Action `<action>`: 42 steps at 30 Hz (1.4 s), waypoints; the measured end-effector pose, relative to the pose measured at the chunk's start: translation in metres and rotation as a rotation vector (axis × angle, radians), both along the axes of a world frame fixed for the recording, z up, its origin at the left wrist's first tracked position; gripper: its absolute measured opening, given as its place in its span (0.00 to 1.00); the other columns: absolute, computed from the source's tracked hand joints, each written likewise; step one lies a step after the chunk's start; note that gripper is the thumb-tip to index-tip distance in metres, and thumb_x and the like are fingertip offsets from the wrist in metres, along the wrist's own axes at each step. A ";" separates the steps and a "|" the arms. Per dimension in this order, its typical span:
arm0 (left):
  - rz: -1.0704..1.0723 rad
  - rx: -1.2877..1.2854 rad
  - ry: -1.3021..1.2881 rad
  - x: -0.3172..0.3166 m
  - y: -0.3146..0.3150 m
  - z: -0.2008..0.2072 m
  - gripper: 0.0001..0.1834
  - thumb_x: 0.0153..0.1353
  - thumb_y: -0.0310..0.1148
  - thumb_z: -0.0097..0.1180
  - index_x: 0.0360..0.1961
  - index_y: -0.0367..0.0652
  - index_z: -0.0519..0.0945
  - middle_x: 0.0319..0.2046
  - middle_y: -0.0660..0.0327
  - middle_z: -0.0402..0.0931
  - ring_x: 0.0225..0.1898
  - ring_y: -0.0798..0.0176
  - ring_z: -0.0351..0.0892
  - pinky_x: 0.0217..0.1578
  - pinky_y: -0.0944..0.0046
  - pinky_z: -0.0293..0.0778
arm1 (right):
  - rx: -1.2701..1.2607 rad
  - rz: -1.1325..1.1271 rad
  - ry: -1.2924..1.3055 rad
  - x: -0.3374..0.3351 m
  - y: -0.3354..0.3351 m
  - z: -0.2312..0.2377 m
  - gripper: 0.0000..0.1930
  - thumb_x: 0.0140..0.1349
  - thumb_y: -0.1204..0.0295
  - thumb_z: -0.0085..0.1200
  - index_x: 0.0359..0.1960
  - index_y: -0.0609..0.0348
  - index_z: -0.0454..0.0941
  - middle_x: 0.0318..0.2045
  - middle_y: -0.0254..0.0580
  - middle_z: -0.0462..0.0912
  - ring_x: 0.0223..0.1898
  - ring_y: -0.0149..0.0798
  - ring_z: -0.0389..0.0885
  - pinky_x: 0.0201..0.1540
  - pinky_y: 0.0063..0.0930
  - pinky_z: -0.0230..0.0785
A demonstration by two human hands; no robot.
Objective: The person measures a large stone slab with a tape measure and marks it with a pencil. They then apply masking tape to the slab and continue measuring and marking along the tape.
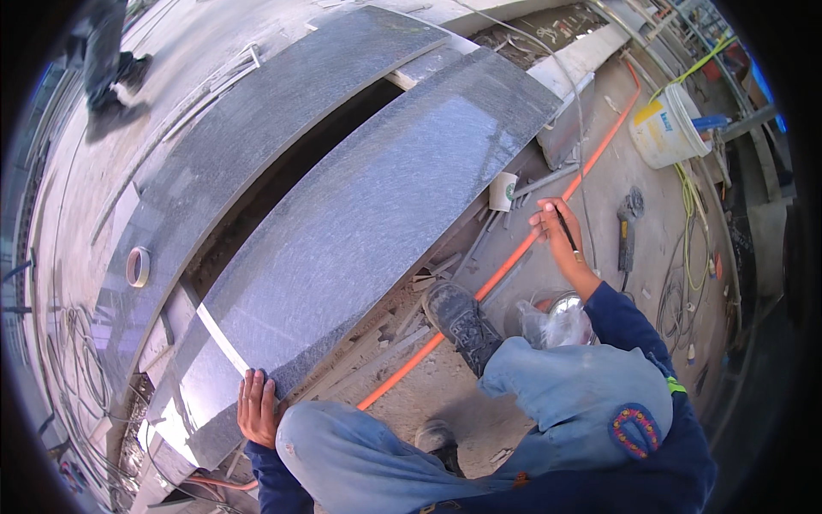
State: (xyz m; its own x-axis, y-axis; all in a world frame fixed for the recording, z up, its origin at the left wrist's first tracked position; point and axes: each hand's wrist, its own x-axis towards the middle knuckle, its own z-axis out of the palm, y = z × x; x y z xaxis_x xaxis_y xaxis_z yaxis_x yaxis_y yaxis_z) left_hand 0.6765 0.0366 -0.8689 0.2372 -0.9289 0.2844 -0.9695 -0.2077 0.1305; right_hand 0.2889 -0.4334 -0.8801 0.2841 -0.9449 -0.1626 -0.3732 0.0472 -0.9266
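A long, curved grey stone slab lies before me with a polished top. My left hand rests on its near edge, fingers flat and nothing held. Beside those fingertips ends a narrow white tape strip, laid across the slab. Raised over the ground to the right of the slab, my right hand grips a thin black pencil-like stick; its exact kind is unclear. A second dark slab lies parallel beyond a gap, with a tape roll on it.
An orange hose runs past my boot. A paper cup stands by the slab's edge. To the right are an angle grinder, a white bucket and loose cables. A plastic bag lies by my knee. Another person's legs show far left.
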 end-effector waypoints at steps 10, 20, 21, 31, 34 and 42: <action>0.091 0.048 0.037 -0.009 0.004 0.010 0.20 0.52 0.21 0.58 0.48 0.40 0.80 0.57 0.51 0.77 0.63 0.48 0.74 0.62 0.48 0.73 | -1.047 0.038 0.521 0.045 -0.219 0.004 0.24 0.72 0.54 0.50 0.55 0.64 0.74 0.51 0.55 0.79 0.53 0.55 0.76 0.54 0.43 0.69; -0.044 0.028 0.122 0.002 0.009 0.030 0.30 0.47 0.26 0.69 0.53 0.41 0.74 0.55 0.50 0.76 0.63 0.47 0.72 0.61 0.47 0.71 | -0.850 0.181 0.949 0.069 -0.358 -0.030 0.34 0.72 0.41 0.40 0.61 0.60 0.70 0.54 0.63 0.78 0.57 0.66 0.75 0.56 0.52 0.67; -0.057 0.006 0.201 0.010 0.024 0.035 0.30 0.47 0.29 0.70 0.54 0.40 0.74 0.55 0.49 0.75 0.62 0.47 0.72 0.61 0.47 0.70 | -0.811 0.189 0.941 0.065 -0.369 -0.031 0.35 0.70 0.40 0.42 0.62 0.59 0.70 0.55 0.63 0.78 0.58 0.65 0.75 0.57 0.51 0.67; 1.668 -0.100 0.400 0.134 0.270 -0.032 0.51 0.61 0.68 0.53 0.61 0.23 0.71 0.61 0.35 0.70 0.63 0.44 0.71 0.65 0.54 0.62 | -0.797 0.082 1.004 0.045 -0.433 -0.047 0.36 0.65 0.38 0.49 0.57 0.60 0.75 0.55 0.61 0.79 0.58 0.63 0.76 0.57 0.49 0.67; 1.610 -0.361 0.643 0.134 0.295 -0.059 0.53 0.58 0.73 0.52 0.47 0.18 0.79 0.50 0.32 0.78 0.58 0.42 0.76 0.59 0.55 0.66 | -0.788 0.101 1.001 0.045 -0.445 -0.042 0.32 0.66 0.43 0.53 0.55 0.62 0.76 0.54 0.59 0.80 0.57 0.60 0.76 0.57 0.46 0.67; 1.863 -0.105 0.269 0.126 0.272 -0.043 0.56 0.56 0.77 0.49 0.39 0.16 0.81 0.42 0.27 0.79 0.53 0.35 0.78 0.54 0.50 0.68 | -0.634 0.115 0.837 0.052 -0.425 -0.025 0.26 0.62 0.51 0.63 0.49 0.63 0.79 0.47 0.52 0.83 0.52 0.49 0.79 0.56 0.39 0.66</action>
